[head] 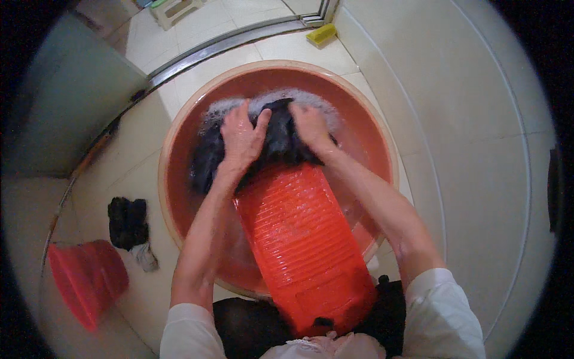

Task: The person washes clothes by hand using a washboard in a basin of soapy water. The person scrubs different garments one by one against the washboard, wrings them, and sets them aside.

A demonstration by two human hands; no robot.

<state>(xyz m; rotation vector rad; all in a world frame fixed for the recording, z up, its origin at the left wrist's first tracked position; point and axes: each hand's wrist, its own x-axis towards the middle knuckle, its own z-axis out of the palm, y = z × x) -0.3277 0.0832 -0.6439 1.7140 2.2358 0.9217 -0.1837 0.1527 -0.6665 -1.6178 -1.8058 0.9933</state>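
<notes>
A dark wet garment (280, 134) lies bunched across the upper end of a red ribbed washboard (296, 224). My left hand (243, 132) rests over the cloth with thumb and fingers spread. At the cloth's right side is my right hand (310, 125), its fingers curled and blurred against the fabric; whether they grip it is unclear. The washboard slants from a large orange-brown plastic basin (168, 148) toward my lap. White suds (309, 96) float on the water beyond the garment, and part of the cloth sits in the water at left.
On the tiled floor at left are a dark cloth bundle (128, 222), a pale cloth (145, 258) and a pinkish-red plastic bucket (92, 278) on its side. A yellow brush-like object (322, 35) lies beyond the basin, near the metal door track (224, 41). A tiled wall (466, 179) rises at right.
</notes>
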